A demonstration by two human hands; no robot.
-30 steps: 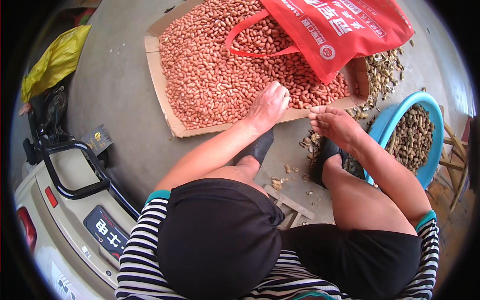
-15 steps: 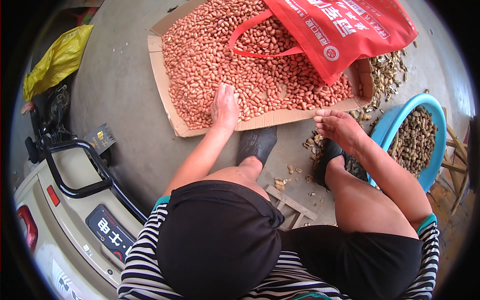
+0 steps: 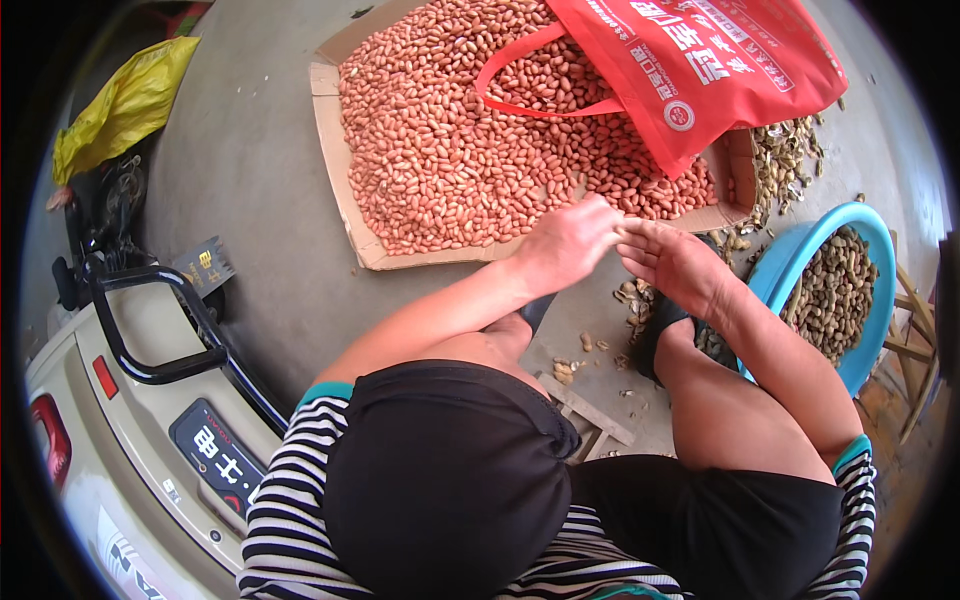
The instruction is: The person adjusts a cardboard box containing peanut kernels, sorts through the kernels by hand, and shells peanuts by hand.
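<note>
My left hand [image 3: 572, 242] is over the front edge of a cardboard tray [image 3: 342, 190], its slightly blurred fingers closed and meeting the fingertips of my right hand [image 3: 680, 265]. The right fingers lie pressed together, palm partly turned up. Whatever sits between the fingertips is too small or hidden to make out. Shelled pink peanuts [image 3: 430, 150] fill the tray. Across its right side lies a red cloth bag [image 3: 700, 90], its handle looped over the peanuts. Beside my right forearm stands a light blue basin [image 3: 790, 250] of unshelled peanuts [image 3: 838, 295].
Empty shells [image 3: 785, 160] are heaped right of the tray, and more shells [image 3: 636, 300] lie by my right foot. A wooden frame [image 3: 590, 410] is low between my legs. At left stand a beige scooter [image 3: 130, 440] and a yellow plastic bag [image 3: 125, 105].
My left hand has moved right, from over the peanuts to my right fingertips. The right hand has stayed in nearly the same place. The whole view has shifted slightly.
</note>
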